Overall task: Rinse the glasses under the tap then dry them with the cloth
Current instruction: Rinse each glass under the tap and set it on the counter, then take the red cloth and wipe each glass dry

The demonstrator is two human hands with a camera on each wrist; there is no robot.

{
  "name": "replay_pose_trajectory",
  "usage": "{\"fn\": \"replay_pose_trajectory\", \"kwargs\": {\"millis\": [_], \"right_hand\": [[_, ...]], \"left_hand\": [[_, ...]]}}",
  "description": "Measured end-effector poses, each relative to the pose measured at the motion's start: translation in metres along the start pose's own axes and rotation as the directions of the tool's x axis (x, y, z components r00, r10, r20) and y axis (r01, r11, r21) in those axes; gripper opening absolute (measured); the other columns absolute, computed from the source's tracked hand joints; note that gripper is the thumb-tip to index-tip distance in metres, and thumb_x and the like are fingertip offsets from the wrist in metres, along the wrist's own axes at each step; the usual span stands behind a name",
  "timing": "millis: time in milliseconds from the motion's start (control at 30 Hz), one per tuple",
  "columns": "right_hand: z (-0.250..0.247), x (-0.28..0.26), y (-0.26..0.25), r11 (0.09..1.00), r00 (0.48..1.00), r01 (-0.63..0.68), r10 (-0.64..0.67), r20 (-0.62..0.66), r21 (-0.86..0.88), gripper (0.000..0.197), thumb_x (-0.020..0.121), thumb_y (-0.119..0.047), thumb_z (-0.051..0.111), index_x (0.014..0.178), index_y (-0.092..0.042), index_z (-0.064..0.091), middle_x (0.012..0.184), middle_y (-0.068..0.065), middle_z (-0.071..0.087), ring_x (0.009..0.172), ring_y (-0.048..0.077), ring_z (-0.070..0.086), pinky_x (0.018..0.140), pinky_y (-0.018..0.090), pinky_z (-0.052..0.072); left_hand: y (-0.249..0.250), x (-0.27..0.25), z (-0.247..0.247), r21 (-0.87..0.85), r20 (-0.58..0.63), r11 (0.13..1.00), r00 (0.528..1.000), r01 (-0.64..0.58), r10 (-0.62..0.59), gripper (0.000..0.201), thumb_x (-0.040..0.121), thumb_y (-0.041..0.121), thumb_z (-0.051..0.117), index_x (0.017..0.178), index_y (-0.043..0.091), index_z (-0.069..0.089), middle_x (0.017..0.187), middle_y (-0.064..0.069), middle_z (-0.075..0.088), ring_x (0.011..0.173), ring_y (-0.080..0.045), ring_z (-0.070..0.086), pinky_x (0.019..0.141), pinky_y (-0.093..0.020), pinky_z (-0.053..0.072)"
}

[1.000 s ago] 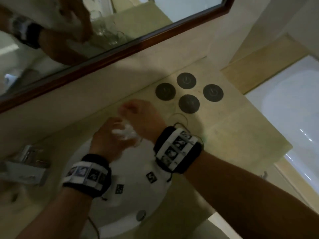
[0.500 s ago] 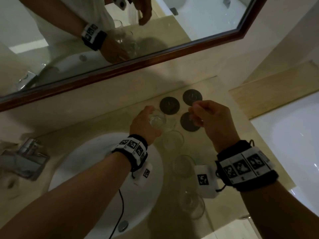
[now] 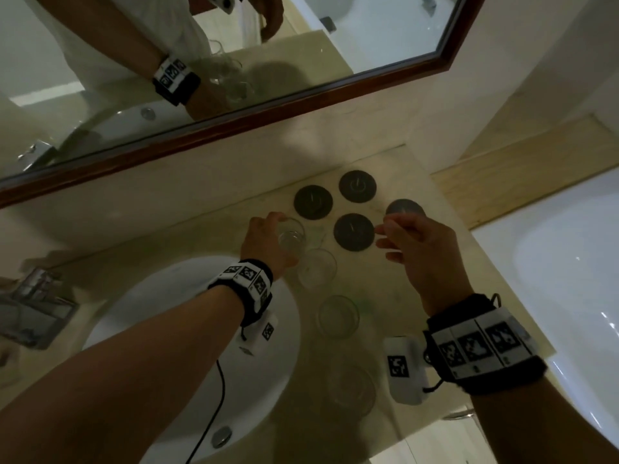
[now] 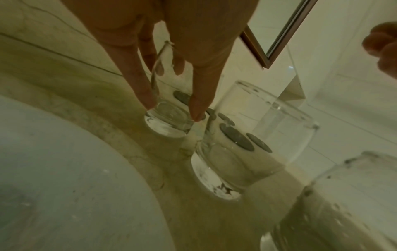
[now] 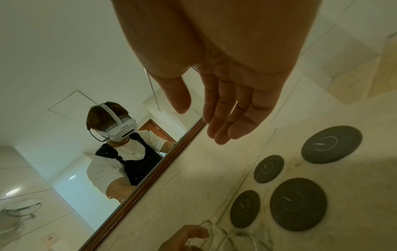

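Left hand (image 3: 264, 241) grips a glass (image 3: 290, 236) upright from above, fingers (image 4: 139, 84) down its sides, base at the worktop (image 3: 418, 296) just right of the sink (image 3: 140, 303). Right hand (image 3: 415, 246) open, empty, above the coasters (image 3: 354, 232); left is nearer. Cloth not seen

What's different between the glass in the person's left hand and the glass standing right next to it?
The held glass is gripped from above by the left hand, fingers down its sides; the neighbouring glass stands free, untouched. The held glass sits nearer the mirror; the neighbouring glass nearer the person. Both are clear, upright tumblers on the stone counter beside the basin.
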State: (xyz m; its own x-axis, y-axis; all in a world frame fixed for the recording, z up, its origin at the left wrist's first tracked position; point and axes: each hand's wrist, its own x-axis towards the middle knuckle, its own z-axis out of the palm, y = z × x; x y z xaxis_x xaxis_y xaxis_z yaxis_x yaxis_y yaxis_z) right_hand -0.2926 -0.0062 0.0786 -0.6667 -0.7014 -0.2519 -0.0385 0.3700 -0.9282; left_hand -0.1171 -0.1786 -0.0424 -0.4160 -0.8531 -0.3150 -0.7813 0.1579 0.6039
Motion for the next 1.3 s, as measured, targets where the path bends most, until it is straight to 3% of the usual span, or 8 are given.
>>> {"fn": "replay_pose_trajectory", "kwargs": {"millis": [367, 467, 600, 767, 867, 1033, 1200, 1300], "right_hand": [[-0.001, -0.019, 0.003, 1.000, 0.999, 0.031, -0.031, 0.017, 0.005, 0.015, 0.097, -0.020, 0.063, 0.107, -0.012, 0.069, 0.095, 0.006, 0.075, 0.089, 0.023, 0.072, 0.076, 0.037, 0.058], [0.019, -0.024, -0.009, 0.997, 0.994, 0.073, -0.075, 0.076, 0.021, 0.006, 0.096, -0.019, 0.064, 0.097, -0.018, 0.069, 0.090, 0.006, 0.075, 0.086, 0.022, 0.072, 0.074, 0.034, 0.058], [0.063, -0.032, -0.037, 0.992, 0.971, 0.123, -0.127, 0.204, 0.033, 0.011, 0.096, -0.021, 0.064, 0.088, -0.029, 0.065, 0.095, 0.005, 0.075, 0.089, 0.023, 0.072, 0.081, 0.040, 0.059], [0.155, -0.057, -0.082, 0.978, 0.898, 0.202, -0.202, 0.391, 0.043, 0.008, 0.094, -0.020, 0.067, 0.089, -0.027, 0.066, 0.096, 0.006, 0.076, 0.088, 0.022, 0.073, 0.079, 0.036, 0.059], [0.211, -0.083, -0.100, 0.966, 0.848, 0.251, -0.251, 0.467, 0.064, 0.010, 0.091, -0.017, 0.069, 0.086, -0.025, 0.069, 0.090, 0.007, 0.076, 0.081, 0.019, 0.073, 0.073, 0.032, 0.058], [0.302, -0.132, -0.115, 0.941, 0.758, 0.334, -0.298, 0.580, 0.046, 0.004, 0.091, -0.013, 0.070, 0.091, -0.016, 0.072, 0.084, 0.008, 0.075, 0.078, 0.020, 0.072, 0.072, 0.031, 0.058], [0.405, -0.195, -0.117, 0.876, 0.617, 0.482, -0.344, 0.707, 0.006, 0.008, 0.088, -0.014, 0.073, 0.084, -0.021, 0.071, 0.075, -0.002, 0.072, 0.068, 0.011, 0.067, 0.064, 0.020, 0.053], [0.458, -0.221, -0.108, 0.852, 0.573, 0.519, -0.289, 0.767, -0.067, 0.006, 0.086, -0.015, 0.074, 0.088, -0.020, 0.073, 0.085, -0.001, 0.074, 0.076, 0.013, 0.067, 0.071, 0.024, 0.054]], "left_hand": [[-0.003, -0.026, -0.018, -0.002, -0.049, 1.000, 0.999, 0.019, -0.019, 0.106, 0.065, 0.021, 0.091, 0.152, 0.029, 0.031, 0.145, -0.012, 0.037, 0.125, -0.031, 0.051, 0.103, -0.046, 0.049], [-0.015, -0.054, -0.042, -0.071, -0.132, 0.995, 0.988, 0.066, -0.075, 0.095, 0.070, 0.023, 0.090, 0.149, 0.031, 0.037, 0.144, -0.009, 0.042, 0.125, -0.028, 0.053, 0.102, -0.048, 0.051], [-0.033, -0.098, -0.084, -0.220, -0.248, 0.971, 0.957, 0.095, -0.150, 0.061, 0.083, 0.026, 0.080, 0.137, 0.026, 0.052, 0.138, 0.002, 0.055, 0.115, -0.016, 0.059, 0.096, -0.040, 0.053], [-0.082, -0.161, -0.159, -0.332, -0.407, 0.940, 0.888, 0.076, -0.215, 0.032, 0.090, 0.026, 0.072, 0.121, 0.022, 0.064, 0.117, 0.008, 0.065, 0.097, -0.011, 0.066, 0.078, -0.025, 0.052], [-0.119, -0.197, -0.194, -0.406, -0.490, 0.912, 0.828, 0.062, -0.274, 0.021, 0.090, 0.025, 0.071, 0.111, 0.022, 0.068, 0.103, 0.012, 0.067, 0.087, -0.009, 0.067, 0.078, -0.025, 0.054], [-0.185, -0.252, -0.233, -0.445, -0.633, 0.895, 0.708, -0.001, -0.314, 0.010, 0.086, 0.016, 0.077, 0.095, 0.019, 0.074, 0.084, 0.013, 0.068, 0.072, 0.010, 0.062, 0.068, -0.005, 0.049], [-0.267, -0.308, -0.268, -0.501, -0.642, 0.860, 0.625, 0.096, -0.444, 0.010, 0.088, 0.018, 0.074, 0.098, 0.020, 0.076, 0.090, 0.011, 0.069, 0.074, 0.006, 0.061, 0.067, -0.006, 0.048], [-0.306, -0.322, -0.286, -0.533, -0.619, 0.834, 0.605, 0.144, -0.500, 0.008, 0.090, 0.024, 0.072, 0.097, 0.026, 0.074, 0.089, 0.015, 0.069, 0.075, 0.010, 0.060, 0.066, -0.004, 0.046]]}}
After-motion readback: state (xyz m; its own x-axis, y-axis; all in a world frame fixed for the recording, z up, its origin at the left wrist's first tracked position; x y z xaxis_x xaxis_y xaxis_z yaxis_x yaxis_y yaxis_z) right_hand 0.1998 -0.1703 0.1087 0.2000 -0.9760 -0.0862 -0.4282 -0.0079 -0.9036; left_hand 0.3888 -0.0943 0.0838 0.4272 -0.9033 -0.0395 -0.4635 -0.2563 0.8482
